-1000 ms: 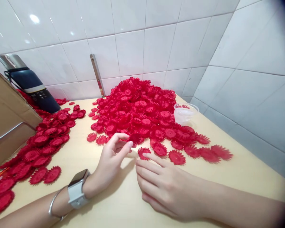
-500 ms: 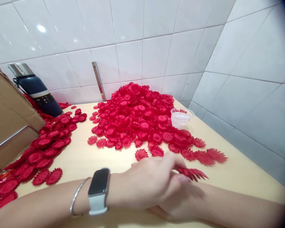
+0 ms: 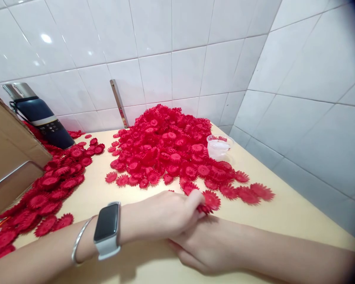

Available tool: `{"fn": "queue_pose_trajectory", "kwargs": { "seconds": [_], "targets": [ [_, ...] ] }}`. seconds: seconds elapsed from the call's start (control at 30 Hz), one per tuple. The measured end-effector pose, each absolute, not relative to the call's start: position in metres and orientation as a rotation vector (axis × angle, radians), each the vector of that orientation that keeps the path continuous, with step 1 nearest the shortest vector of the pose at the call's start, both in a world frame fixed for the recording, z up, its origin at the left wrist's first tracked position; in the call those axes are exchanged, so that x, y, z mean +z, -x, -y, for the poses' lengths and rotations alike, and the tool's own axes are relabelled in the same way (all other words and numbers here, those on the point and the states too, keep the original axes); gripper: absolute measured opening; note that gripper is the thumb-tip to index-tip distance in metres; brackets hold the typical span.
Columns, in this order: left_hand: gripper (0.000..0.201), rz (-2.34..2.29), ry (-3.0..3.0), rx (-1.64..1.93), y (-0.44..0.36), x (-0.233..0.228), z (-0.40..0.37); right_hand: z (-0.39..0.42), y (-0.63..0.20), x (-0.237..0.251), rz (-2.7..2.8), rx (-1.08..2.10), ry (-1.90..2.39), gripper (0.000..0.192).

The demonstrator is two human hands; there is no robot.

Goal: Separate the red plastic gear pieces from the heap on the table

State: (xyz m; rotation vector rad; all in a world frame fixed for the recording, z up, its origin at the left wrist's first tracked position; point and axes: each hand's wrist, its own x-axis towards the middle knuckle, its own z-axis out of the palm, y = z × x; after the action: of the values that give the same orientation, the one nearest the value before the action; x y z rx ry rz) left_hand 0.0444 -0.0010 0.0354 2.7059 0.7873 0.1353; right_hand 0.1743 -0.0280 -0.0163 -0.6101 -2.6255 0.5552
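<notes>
- The left hand (image 3: 165, 215), watch on its wrist, lies over the right hand (image 3: 204, 244); its thumb and fingers pinch a red toothed plastic flower disc (image 3: 209, 200).
- Whether the right hand's fingers are curled or spread cannot be told; they are hidden beneath.
- Just beyond the pinch lies the big heap of red discs (image 3: 168, 150) on the pale wooden table (image 3: 284, 221).
- Best to pinch at the disc's rim so that neighbours stay put.

The right hand (image 3: 201, 252) lay mostly hidden under the left hand (image 3: 162, 217), its fingers out of sight. Left of the flower pile (image 3: 165, 146), the cardboard box (image 3: 8, 157) was cut off by the edge.
</notes>
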Motion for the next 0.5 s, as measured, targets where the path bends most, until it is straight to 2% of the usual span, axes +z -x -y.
{"fn": "queue_pose_trajectory", "kwargs": {
  "seconds": [0.13, 0.23, 0.33, 0.5],
  "targets": [
    [0.010, -1.196, -2.261, 0.496, -0.026, 0.031, -0.008, 0.027, -0.172, -0.010, 2.711, 0.120, 0.543, 0.017],
    [0.012, -1.231, -2.031, 0.803, -0.014, 0.023, -0.011, 0.026, -0.174, -0.010, 2.418, 0.058, 0.544, 0.014],
    [0.013, -1.211, -1.802, 0.949, -0.010, 0.012, -0.004, 0.023, -0.177, -0.010, 2.065, 0.233, 0.696, 0.014],
    [0.014, -1.073, -1.678, 0.833, -0.010, 0.002, 0.013, 0.014, -0.180, -0.007, 1.884, 0.892, 0.942, 0.009]
  ]
}}
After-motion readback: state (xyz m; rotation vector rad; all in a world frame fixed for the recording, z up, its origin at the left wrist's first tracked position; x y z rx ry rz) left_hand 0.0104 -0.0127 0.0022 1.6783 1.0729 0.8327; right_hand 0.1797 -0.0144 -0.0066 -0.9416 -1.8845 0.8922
